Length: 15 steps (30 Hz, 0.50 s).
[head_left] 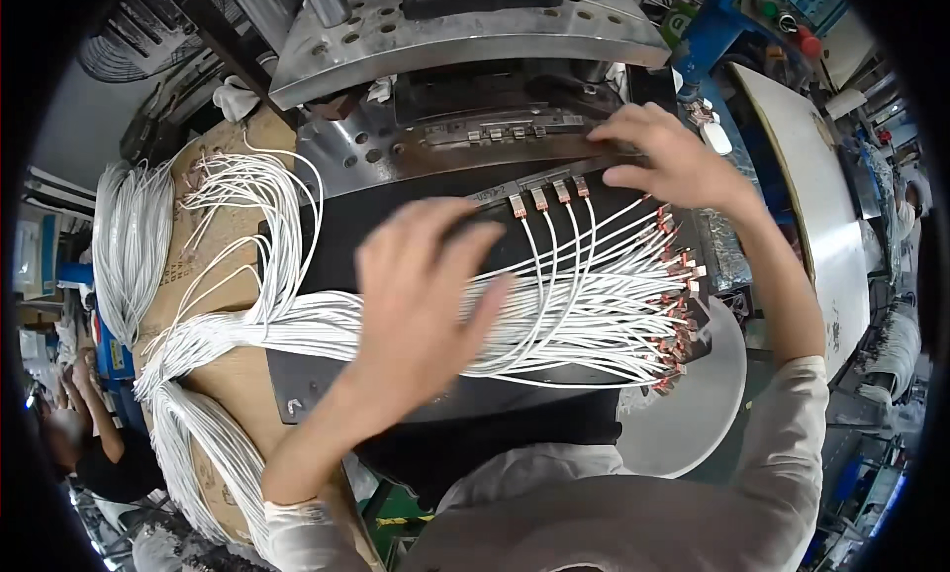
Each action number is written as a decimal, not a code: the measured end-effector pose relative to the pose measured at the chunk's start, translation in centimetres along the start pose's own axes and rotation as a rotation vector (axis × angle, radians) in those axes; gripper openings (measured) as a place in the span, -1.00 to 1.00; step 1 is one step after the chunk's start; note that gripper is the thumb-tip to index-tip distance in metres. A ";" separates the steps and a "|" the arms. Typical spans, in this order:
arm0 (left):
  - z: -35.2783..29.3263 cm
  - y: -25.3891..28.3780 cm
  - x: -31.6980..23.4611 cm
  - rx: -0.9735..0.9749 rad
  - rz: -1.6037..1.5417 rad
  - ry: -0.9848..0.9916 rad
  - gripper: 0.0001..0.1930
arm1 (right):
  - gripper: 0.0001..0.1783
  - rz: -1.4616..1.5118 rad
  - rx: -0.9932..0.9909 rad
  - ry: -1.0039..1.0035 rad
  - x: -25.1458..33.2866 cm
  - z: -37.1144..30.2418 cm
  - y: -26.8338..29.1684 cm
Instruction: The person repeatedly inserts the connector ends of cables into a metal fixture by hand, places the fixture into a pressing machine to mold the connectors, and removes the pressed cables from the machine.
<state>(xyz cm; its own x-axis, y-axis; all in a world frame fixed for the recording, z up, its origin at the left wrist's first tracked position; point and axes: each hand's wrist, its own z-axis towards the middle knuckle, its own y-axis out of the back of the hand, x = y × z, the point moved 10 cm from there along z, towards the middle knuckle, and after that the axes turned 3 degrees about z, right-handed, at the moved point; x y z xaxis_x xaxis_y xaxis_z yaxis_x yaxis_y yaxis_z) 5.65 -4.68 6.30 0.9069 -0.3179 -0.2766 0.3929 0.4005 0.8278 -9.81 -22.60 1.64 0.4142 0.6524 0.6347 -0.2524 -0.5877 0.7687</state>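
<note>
My left hand (421, 285), smeared by motion, hovers over the bundle of white cables (327, 325) with its fingers apart and nothing visible in it. At the right end of a narrow metal holder bar (495, 193) is my right hand (678, 161), thumb and fingers spread around that end; whether they touch it is hard to see. Several cable plugs (539, 200) with metal tips sit side by side along the bar, their white cables curving down toward me. Behind the bar, a metal die (495, 133) with several small slots lies under the press plate (475, 62).
Many loose cable ends with orange-marked plugs (678, 325) fan out at the right, above a round pale stool seat (708, 404). More cable bundles (134, 245) lie on cardboard (213, 226) at left. A white panel (807, 176) stands right. Another person (94, 443) is far left.
</note>
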 end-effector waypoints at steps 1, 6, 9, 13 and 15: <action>1.0 -1.8 -2.8 0.041 -0.096 -0.057 -0.61 | -0.86 -0.229 -0.132 0.113 0.3 0.2 -0.4; 2.1 -6.8 -4.2 0.180 -0.046 0.010 -0.60 | -0.73 -0.120 -0.069 -0.151 1.4 0.5 -1.9; 2.5 -7.3 -4.4 0.222 -0.053 0.029 -0.63 | -0.69 0.260 -0.008 -0.186 0.8 1.8 -3.7; 3.5 -6.4 -2.8 0.144 -0.037 0.043 -0.66 | -0.67 0.394 -0.186 -0.123 -0.4 6.4 -1.4; 4.9 -6.5 -1.7 0.087 -0.003 -0.007 -0.68 | -0.68 0.267 -0.391 -0.138 -2.0 8.7 1.6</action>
<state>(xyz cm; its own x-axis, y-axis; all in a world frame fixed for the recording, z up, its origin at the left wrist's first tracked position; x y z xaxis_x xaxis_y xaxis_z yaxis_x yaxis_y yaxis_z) 0.77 -10.94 3.79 0.9045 -0.3251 -0.2761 0.3807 0.3233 0.8663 -3.39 -29.00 0.92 0.3956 0.4189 0.8174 -0.6637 -0.4847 0.5696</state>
